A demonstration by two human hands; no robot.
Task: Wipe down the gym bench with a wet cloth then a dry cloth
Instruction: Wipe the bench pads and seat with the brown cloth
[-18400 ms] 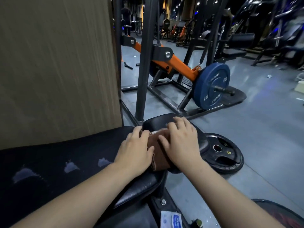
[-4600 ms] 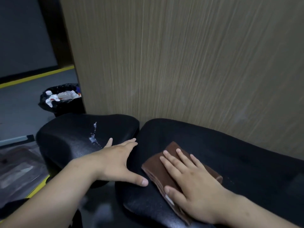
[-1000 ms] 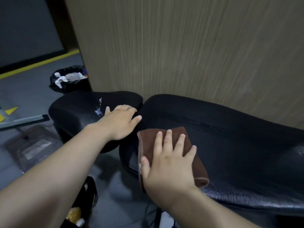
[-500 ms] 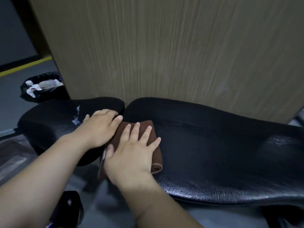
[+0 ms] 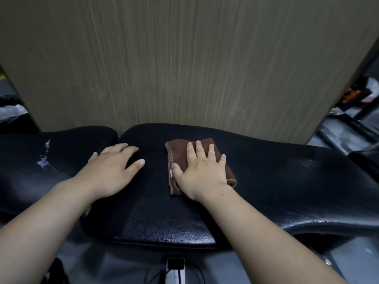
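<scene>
The black padded gym bench (image 5: 276, 181) stretches across the view, with a separate seat pad (image 5: 30, 171) on its left. A folded brown cloth (image 5: 176, 150) lies on the long pad near its left end. My right hand (image 5: 200, 171) presses flat on the cloth with fingers spread. My left hand (image 5: 110, 171) rests flat on the bench at the gap between the two pads, holding nothing. The seat pad has pale worn patches (image 5: 44, 158).
A wood-grain wall panel (image 5: 184, 68) rises directly behind the bench. A black bin with white rubbish (image 5: 12, 113) sits at far left. Dark machine frames (image 5: 352, 124) stand at far right. Grey floor and a cable (image 5: 176, 271) lie below the bench.
My right hand slid the cloth to the right along the long pad, away from my left hand. The view shifted right and closer over the bench. My left hand stayed at the gap.
</scene>
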